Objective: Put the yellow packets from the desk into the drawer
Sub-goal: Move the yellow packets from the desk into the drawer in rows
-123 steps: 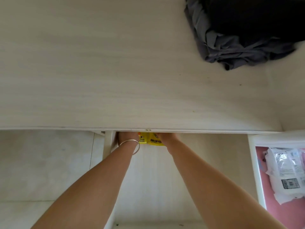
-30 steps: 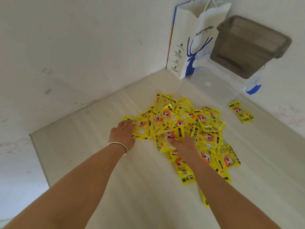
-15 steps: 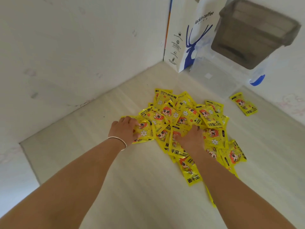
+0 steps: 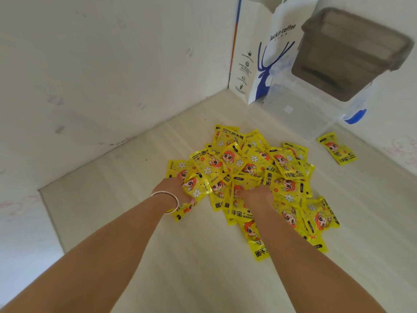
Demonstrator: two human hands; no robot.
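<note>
We reach both bare arms out over the pale wood-grain tabletop (image 4: 126, 199) into a heap of glossy yellow foil packets (image 4: 255, 175). Our left hand (image 4: 173, 188), with a thin silver bangle (image 4: 168, 201) at the wrist, has its fingers curled around a crumpled packet at the heap's left edge, gripping it. Our right hand (image 4: 255, 196) lies on the near middle of the heap with its fingers bent down among the packets; whether they have closed on one we cannot tell.

The heap overlaps too much to count exactly, though there are well over twenty. One single yellow packet (image 4: 336, 148) lies apart at the far right. Each shows an orange-haired cartoon figure, white flowers and the words "HAND WARMER".

In the far corner stand one white paper bag (image 4: 259, 55) printed "luckin coffee" with a blue deer head, and beside it one clear plastic storage box (image 4: 300, 114) with a grey lid (image 4: 352, 53).
</note>
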